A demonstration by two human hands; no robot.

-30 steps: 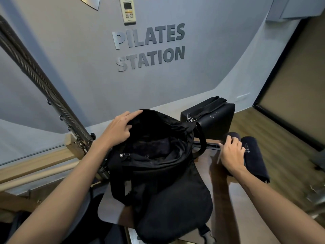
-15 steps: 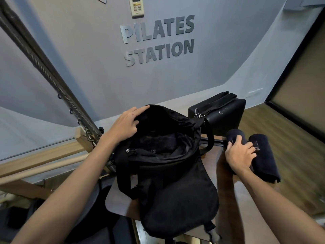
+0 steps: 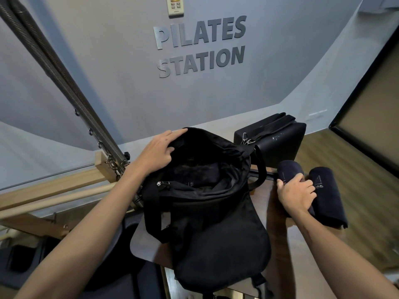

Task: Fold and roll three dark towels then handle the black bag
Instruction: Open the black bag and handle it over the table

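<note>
Wooden platform [image 3: 278, 238] is carrying the open black bag [image 3: 216, 234] centrally; left hand [image 3: 157, 154] is gripping its rim. At the right edge, right hand [image 3: 296, 194] is clasping one rolled towel [image 3: 288, 171], second roll [image 3: 328, 201] lying beside.

A grey wall [image 3: 108, 61] fills the back, carrying raised dark letters [image 3: 200, 46] that read PILATES STATION, with a pale remote control [image 3: 175, 6] mounted just above them. At the left, 2 long metal springs [image 3: 49, 67] slant down to a light wooden frame [image 3: 64, 184]. A black padded box [image 3: 278, 141] sits near the wall, beside a wood floor [image 3: 362, 186] and a dark-framed panel [image 3: 375, 117] on the right.
</note>
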